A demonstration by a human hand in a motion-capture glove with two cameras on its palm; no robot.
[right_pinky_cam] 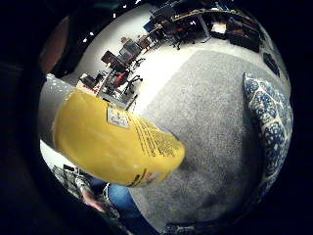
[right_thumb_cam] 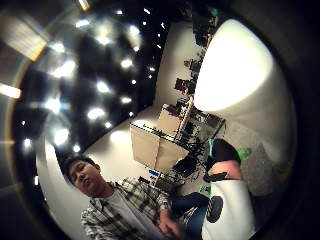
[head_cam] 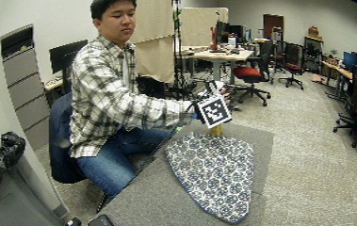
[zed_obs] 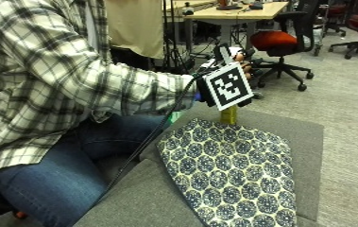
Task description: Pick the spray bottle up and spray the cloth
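My gloved right hand (zed_obs: 238,64) is wrapped around the spray bottle (zed_obs: 229,115), with my fingers curled at its upper part; the bottle is lifted off the surface and only its yellow lower body shows below my hand in the outside view. The bottle's long axis runs roughly vertical, base down, and the little finger side palm view confirms this: the yellow body (right_pinky_cam: 117,142) extends away from my palm toward the grey padded surface (zed_obs: 304,127). The cloth (zed_obs: 235,170), blue-and-white patterned and spread flat, lies on that surface directly below and nearer to the camera than my grip; its far edge sits just beneath the bottle's base, and its length runs away from the bottle toward the near right. The coming move therefore depends on the nozzle direction relative to the cloth: I judge the spray must be aimed downward and toward the near side, which calls for tilting the bottle from its upright attitude. My bare left hand is not involved. Several items are hidden: the marker on my glove covers the nozzle and trigger, so I cannot tell which way the nozzle faces or whether a finger rests on the trigger. The thumb side palm view shows only a pale rounded surface close to my palm, which I cannot identify with certainty.
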